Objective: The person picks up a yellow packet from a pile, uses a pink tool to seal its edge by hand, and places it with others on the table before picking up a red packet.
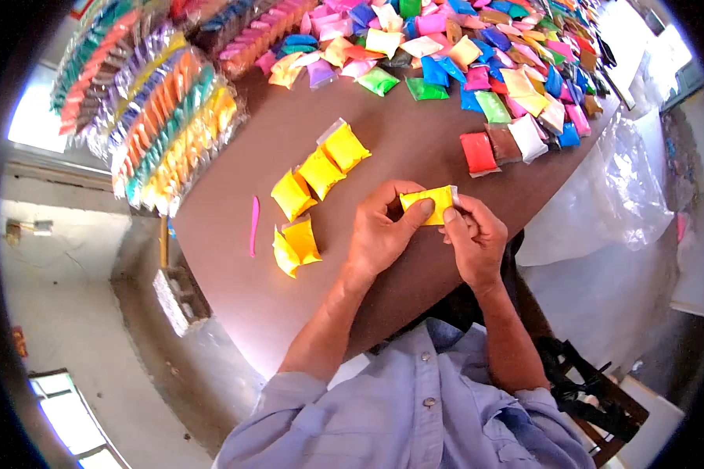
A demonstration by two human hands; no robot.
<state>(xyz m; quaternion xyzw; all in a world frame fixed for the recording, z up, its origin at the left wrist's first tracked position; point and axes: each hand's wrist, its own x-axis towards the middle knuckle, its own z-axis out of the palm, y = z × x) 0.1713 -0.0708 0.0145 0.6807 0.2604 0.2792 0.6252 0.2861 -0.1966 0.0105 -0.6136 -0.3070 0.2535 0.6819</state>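
Between my two hands is a small yellow packet (438,209) with a clear strip at its right end. My left hand (385,227) grips its left part, thumb across the front. At the other end, my right hand (475,233) pinches the clear edge between thumb and fingers. To the left of my hands, several more yellow packets (321,173) lie in a loose curved row on the brown table (414,129). A thin pink plastic stick (254,227) rests left of them.
Colourful packets (446,47) are heaped along the far side. Red (479,152), brown and white packets lie at the heap's near edge. Clear bags of packed sachets (180,117) stand at the far left. A clear plastic sheet (602,195) hangs off the right edge.
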